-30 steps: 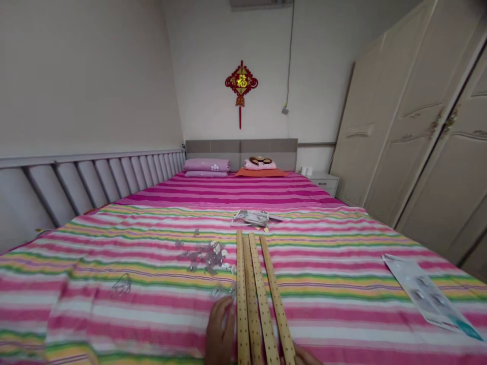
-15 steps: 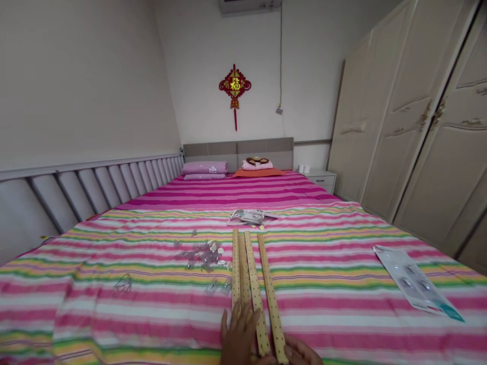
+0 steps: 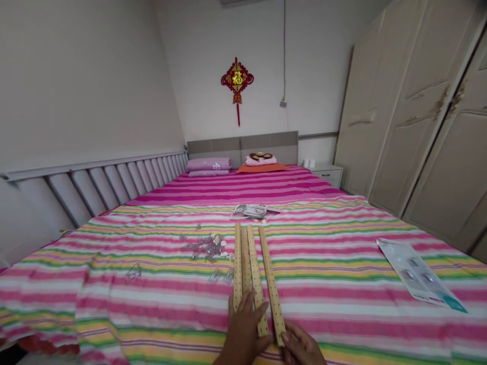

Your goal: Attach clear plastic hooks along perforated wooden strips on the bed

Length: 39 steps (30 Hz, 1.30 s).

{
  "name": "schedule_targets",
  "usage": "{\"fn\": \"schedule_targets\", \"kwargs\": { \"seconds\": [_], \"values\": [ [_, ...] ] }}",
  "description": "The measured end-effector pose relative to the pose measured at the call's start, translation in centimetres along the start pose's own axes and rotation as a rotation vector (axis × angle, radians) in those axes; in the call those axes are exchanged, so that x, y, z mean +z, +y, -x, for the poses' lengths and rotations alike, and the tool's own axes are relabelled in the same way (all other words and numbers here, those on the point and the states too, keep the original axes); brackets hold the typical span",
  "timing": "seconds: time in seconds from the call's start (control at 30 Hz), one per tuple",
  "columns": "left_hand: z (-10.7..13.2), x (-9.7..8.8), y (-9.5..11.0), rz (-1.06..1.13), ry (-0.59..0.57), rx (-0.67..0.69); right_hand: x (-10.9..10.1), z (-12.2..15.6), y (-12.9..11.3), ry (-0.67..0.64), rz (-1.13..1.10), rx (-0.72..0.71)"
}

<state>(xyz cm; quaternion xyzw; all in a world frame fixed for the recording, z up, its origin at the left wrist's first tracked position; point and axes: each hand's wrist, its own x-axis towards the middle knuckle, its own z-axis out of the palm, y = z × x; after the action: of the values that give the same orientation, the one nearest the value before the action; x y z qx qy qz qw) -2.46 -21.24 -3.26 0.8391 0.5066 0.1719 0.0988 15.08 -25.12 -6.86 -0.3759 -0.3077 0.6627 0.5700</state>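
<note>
Several long tan strips with rows of small dark holes, seemingly wooden, lie lengthwise on the striped bedsheet. My left hand (image 3: 245,324) rests on the near part of the left strips (image 3: 246,258), fingers stretched out and slightly spread, its thumb pointing right. A little apart from these lies the rightmost strip (image 3: 271,281). My right hand (image 3: 302,345) pinches the near end of that strip between thumb and fingers. Part of the strips' near ends is hidden under my left hand.
Left of the strips are small clear plastic pieces and pale bits (image 3: 211,247). Farther back lies a clear plastic package (image 3: 249,211). A blister pack (image 3: 420,274) is on the right. A rail (image 3: 95,177) borders the bed's left side; a wardrobe (image 3: 411,111) stands right.
The view has tilted down slightly, so the bed and hands sit higher in it. My left hand has shifted slightly on the strips; the right still pinches the same strip's end.
</note>
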Motion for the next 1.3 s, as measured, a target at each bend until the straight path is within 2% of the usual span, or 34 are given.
{"fn": "schedule_targets", "kwargs": {
  "seconds": [0.13, 0.33, 0.6, 0.7, 0.77, 0.9, 1.03, 1.17, 1.3],
  "values": [
    [0.1, -1.3, 0.6, 0.04, -0.041, -0.045, 0.5, 0.9, -0.5, 0.054, -0.002, -0.02],
    [0.1, -2.4, 1.2, 0.115, -0.104, -0.081, 0.9, 1.2, -1.2, 0.045, 0.009, -0.019],
    [0.8, -2.4, 1.9, 0.16, -0.046, -0.082, 1.1, 1.4, -1.4, 0.04, 0.012, -0.002],
    [1.0, -2.0, 1.4, 0.205, 0.038, -0.1, 1.2, 1.5, -1.3, 0.053, -0.016, 0.002],
    [1.1, -1.8, 0.4, 0.228, 0.154, -0.122, 1.1, 1.3, -1.0, 0.075, -0.036, 0.0],
    [0.5, -2.4, -3.0, 0.242, 0.459, -0.176, 0.7, 0.7, -0.1, 0.108, -0.057, -0.012],
    [0.0, -4.0, -6.2, 0.229, 0.643, -0.229, 0.7, 0.7, 0.1, 0.145, -0.053, -0.017],
    [0.7, -4.0, -7.4, 0.181, 0.707, -0.261, 0.8, 1.1, -0.1, 0.157, -0.033, -0.023],
    [0.8, -2.9, -7.1, 0.081, 0.66, -0.289, 0.8, 1.2, 0.0, 0.162, -0.013, -0.013]
  ]
}}
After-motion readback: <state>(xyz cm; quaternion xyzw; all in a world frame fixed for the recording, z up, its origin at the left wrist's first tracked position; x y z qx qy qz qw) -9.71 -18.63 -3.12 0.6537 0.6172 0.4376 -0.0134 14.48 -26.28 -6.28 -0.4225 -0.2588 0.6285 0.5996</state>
